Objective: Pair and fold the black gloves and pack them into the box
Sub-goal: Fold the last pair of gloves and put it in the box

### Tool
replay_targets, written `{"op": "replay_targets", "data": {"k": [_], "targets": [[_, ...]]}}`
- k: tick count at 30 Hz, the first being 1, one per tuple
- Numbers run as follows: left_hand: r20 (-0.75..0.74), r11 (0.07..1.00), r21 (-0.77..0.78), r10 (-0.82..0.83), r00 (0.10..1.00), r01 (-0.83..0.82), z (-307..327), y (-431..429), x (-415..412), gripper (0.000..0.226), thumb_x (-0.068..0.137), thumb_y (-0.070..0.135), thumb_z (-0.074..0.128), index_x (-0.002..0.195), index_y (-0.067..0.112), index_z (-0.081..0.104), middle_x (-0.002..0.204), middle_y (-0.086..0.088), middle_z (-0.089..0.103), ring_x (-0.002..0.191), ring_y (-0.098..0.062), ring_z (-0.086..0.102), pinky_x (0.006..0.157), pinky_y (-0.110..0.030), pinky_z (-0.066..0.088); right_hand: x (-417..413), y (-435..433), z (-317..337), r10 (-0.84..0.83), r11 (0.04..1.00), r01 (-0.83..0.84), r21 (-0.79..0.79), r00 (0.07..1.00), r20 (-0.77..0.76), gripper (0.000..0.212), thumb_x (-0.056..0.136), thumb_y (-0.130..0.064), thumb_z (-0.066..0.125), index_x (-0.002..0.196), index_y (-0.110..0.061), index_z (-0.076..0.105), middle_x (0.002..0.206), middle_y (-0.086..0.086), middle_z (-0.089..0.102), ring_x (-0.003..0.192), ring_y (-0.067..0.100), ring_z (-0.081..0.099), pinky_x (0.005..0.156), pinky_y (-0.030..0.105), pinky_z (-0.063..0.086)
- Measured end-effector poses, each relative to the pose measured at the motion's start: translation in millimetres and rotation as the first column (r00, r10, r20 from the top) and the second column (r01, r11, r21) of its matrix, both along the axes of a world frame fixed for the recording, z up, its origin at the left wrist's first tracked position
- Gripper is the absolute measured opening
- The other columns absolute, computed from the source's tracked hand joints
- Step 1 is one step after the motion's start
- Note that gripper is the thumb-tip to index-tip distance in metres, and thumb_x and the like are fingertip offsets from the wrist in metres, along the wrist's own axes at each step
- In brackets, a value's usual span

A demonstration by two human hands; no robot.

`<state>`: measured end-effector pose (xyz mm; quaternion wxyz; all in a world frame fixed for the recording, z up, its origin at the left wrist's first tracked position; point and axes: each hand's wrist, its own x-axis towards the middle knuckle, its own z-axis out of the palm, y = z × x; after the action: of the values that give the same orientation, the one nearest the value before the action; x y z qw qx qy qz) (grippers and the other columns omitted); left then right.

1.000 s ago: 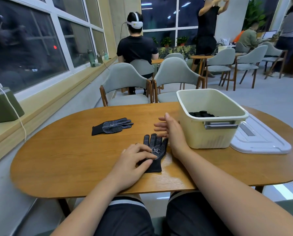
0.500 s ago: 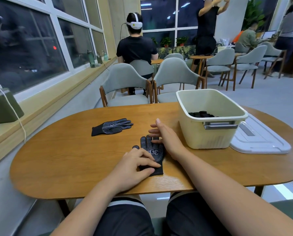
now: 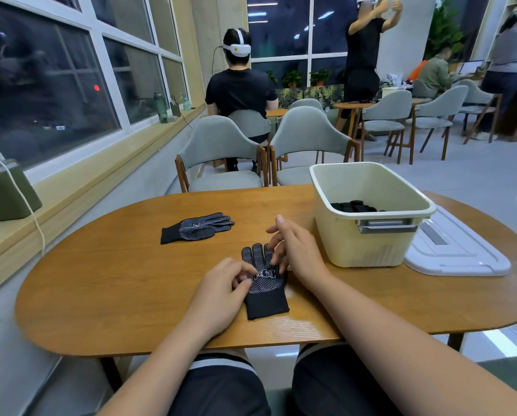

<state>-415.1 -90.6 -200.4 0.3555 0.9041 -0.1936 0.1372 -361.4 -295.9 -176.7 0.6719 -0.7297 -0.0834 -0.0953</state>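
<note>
Your left hand (image 3: 221, 292) has bent fingertips at the left edge of the near glove (image 3: 266, 292) on the table (image 3: 116, 280) (pinch or touch, can't tell), right hand (image 3: 296, 250) spread loose on its fingers, second glove (image 3: 197, 228) flat beyond-left, box (image 3: 368, 244) holding folded gloves (image 3: 353, 205) far right.

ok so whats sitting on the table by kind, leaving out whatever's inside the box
black gloves: 2 (far glove, near glove)
box: 1
lid: 1
total: 4
</note>
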Motion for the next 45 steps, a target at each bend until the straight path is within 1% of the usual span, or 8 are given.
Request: {"op": "replay_targets", "data": {"k": [5, 10, 17, 23, 27, 32, 37, 45], "targets": [[-0.022, 1.000, 0.004, 0.023, 1.000, -0.023, -4.5, 1.4, 3.8, 0.026, 0.095, 0.022, 0.075, 0.112, 0.041, 0.071, 0.093, 0.015, 0.062, 0.091, -0.010, 0.061, 0.081, -0.022, 0.049, -16.9, -2.5, -4.0, 0.027, 0.977, -0.013, -0.211, 0.998, 0.061, 0.042, 0.113, -0.051, 0.046, 0.104, -0.019, 0.072, 0.085, 0.012, 0.067, 0.055, 0.033, 0.069, 0.043, 0.042, 0.053], [-0.060, 1.000, -0.009, 0.016, 0.998, -0.016, -6.1, 2.1, 6.2, 0.030, 0.094, 0.021, 0.076, 0.116, 0.042, 0.071, 0.096, 0.015, 0.063, 0.092, -0.009, 0.060, 0.083, -0.020, 0.049, -16.3, -3.5, -5.1, 0.010, 0.964, 0.015, -0.266, 0.996, 0.089, 0.044, 0.113, -0.053, 0.045, 0.101, -0.020, 0.072, 0.083, 0.005, 0.069, 0.055, 0.028, 0.068, 0.050, 0.039, 0.052], [-0.113, 0.959, -0.280, 0.021, 0.993, -0.052, 2.5, 17.0, 29.2, 0.031, 0.097, 0.006, 0.071, 0.106, 0.035, 0.076, 0.104, 0.005, 0.069, 0.087, -0.012, 0.062, 0.082, -0.021, 0.049, -7.2, -5.6, -9.1, -0.102, 0.988, 0.113, -0.102, 0.990, 0.102, 0.048, 0.113, -0.056, 0.040, 0.102, -0.023, 0.072, 0.086, 0.004, 0.071, 0.055, 0.023, 0.066, 0.061, 0.033, 0.044], [-0.011, 0.962, -0.105, 0.252, 0.968, -0.251, 3.3, 55.5, 79.0, 0.023, 0.096, 0.010, 0.070, 0.101, 0.032, 0.072, 0.103, 0.011, 0.064, 0.086, -0.006, 0.061, 0.083, -0.030, 0.048, -6.8, -6.5, -9.3, -0.100, 0.989, 0.109, -0.105, 0.991, 0.089, 0.051, 0.114, -0.056, 0.037, 0.101, -0.021, 0.072, 0.084, 0.003, 0.072, 0.055, 0.021, 0.064, 0.067, 0.038, 0.048], [0.066, 0.928, 0.048, 0.367, 0.928, -0.371, -0.2, 90.0, 110.2, 0.021, 0.094, 0.015, 0.070, 0.111, 0.026, 0.073, 0.112, 0.006, 0.062, 0.113, -0.021, 0.060, 0.100, -0.039, 0.049, -8.5, -6.3, -8.3, -0.095, 0.988, 0.104, -0.114, 0.992, 0.082, 0.052, 0.115, -0.054, 0.036, 0.102, -0.020, 0.072, 0.086, 0.007, 0.072, 0.056, 0.021, 0.064, 0.068, 0.038, 0.050], [-0.042, 0.809, 0.025, 0.587, 0.808, -0.587, -2.5, 130.1, 133.4, 0.033, 0.098, 0.032, 0.065, 0.131, 0.027, 0.067, 0.133, -0.008, 0.062, 0.127, -0.034, 0.055, 0.107, -0.049, 0.049, -6.8, -4.8, -9.3, -0.102, 0.991, 0.107, -0.083, 0.993, 0.063, 0.051, 0.115, -0.052, 0.038, 0.101, -0.017, 0.072, 0.086, 0.011, 0.072, 0.054, 0.021, 0.061, 0.060, 0.032, 0.043], [-0.185, 0.712, 0.090, 0.699, 0.691, -0.696, -0.9, 146.5, 139.5, 0.061, 0.103, 0.051, 0.055, 0.160, 0.031, 0.045, 0.149, -0.011, 0.062, 0.142, -0.041, 0.049, 0.120, -0.056, 0.034, -7.5, -4.9, -8.9, -0.091, 0.991, 0.096, -0.090, 0.994, 0.057, 0.052, 0.115, -0.053, 0.038, 0.100, -0.017, 0.072, 0.085, 0.011, 0.072, 0.054, 0.020, 0.061, 0.062, 0.033, 0.046], [-0.210, 0.630, 0.211, 0.776, 0.595, -0.747, 11.6, 137.3, 142.9, 0.051, 0.097, 0.067, 0.062, 0.131, 0.031, 0.071, 0.148, -0.012, 0.055, 0.140, -0.036, 0.047, 0.117, -0.051, 0.035, -10.0, -5.5, -7.5, -0.081, 0.992, 0.085, -0.094, 0.995, 0.054, 0.054, 0.115, -0.052, 0.037, 0.100, -0.014, 0.072, 0.085, 0.013, 0.073, 0.055, 0.021, 0.061, 0.060, 0.029, 0.046]]}}
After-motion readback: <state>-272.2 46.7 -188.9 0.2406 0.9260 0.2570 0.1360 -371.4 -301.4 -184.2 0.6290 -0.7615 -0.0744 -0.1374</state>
